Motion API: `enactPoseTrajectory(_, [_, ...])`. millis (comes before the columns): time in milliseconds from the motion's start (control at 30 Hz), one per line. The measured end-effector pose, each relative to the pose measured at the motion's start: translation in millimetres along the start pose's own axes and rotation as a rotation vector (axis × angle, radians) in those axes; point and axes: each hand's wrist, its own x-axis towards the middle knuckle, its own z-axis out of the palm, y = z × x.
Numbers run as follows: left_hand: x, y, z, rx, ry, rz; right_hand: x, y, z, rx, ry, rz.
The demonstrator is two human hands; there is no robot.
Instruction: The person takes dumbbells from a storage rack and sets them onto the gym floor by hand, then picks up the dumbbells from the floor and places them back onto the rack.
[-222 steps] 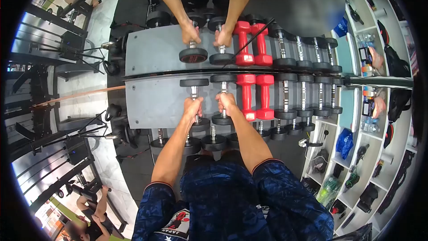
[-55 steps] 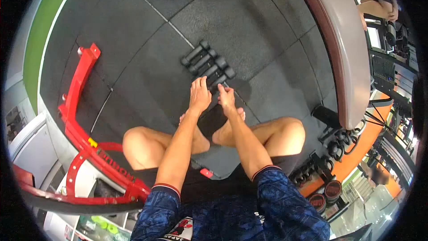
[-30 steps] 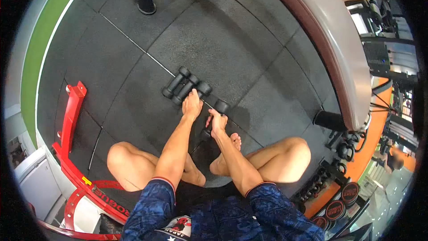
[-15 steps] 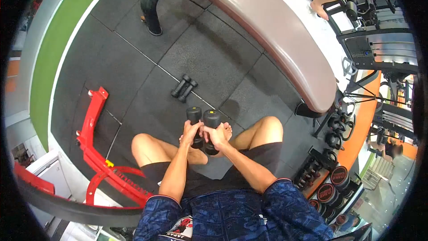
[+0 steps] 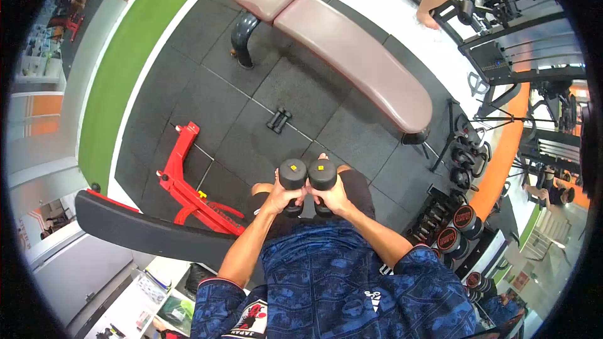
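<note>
My left hand [image 5: 281, 198] wraps round the handle of a black dumbbell [image 5: 293, 173], which stands upright with a yellow mark on its top end. A second, matching dumbbell [image 5: 322, 174] is gripped by my right hand [image 5: 333, 196]. Both weights are held side by side in front of my body, their upper heads touching or nearly so. Their lower ends show partly beneath my fingers. On the dark floor ahead lies a pair of smaller black dumbbells [image 5: 279, 120], apart from both hands.
A brown padded bench [image 5: 358, 56] stretches across the floor ahead. To the left are a red metal frame [image 5: 188, 188] and a long black pad [image 5: 151, 229]. A rack of dumbbells [image 5: 436, 216] and kettlebells [image 5: 463, 157] stand at right. Another person's leg [image 5: 433, 3] shows at top right.
Both hands have lifted the two dumbbells from low by my feet to nearer my body. My view has risen and shifted, so more of the bench shows and my legs are mostly hidden.
</note>
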Motion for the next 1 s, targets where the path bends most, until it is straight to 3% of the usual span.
enactPoseTrajectory(167, [-34.5, 34.9, 63.8, -0.101, -0.138, 0.007, -57.5, -59.2, 5.2, 0.053, -0.006, -0.170])
enactPoseTrajectory(333, [-58.0, 78.4, 106.2, 0.118, -0.199, 0.064, -107.3, -78.9, 7.8, -0.152, 0.123, -0.344])
enactPoseTrajectory(400, [-58.5, 90.8, 117.4, 0.151, -0.284, 0.027, -132.1, -101.4, 16.1, 0.135, 0.148, -0.281])
enactPoseTrajectory(500, [-61.7, 96.9, 141.4, 0.194, -0.397, 0.019, -162.8, -107.6, 15.7, 0.088, 0.252, -0.313])
enactPoseTrajectory(767, [-64.0, 55.4, 210.8, 0.311, -0.710, -0.262, -259.8, -80.0, -5.4, 0.245, 0.515, -0.474])
enactPoseTrajectory(1000, [-71.2, -26.4, 323.4, 0.327, -0.992, -0.569, -371.1, -38.8, -69.1, 0.332, 0.732, -0.465])
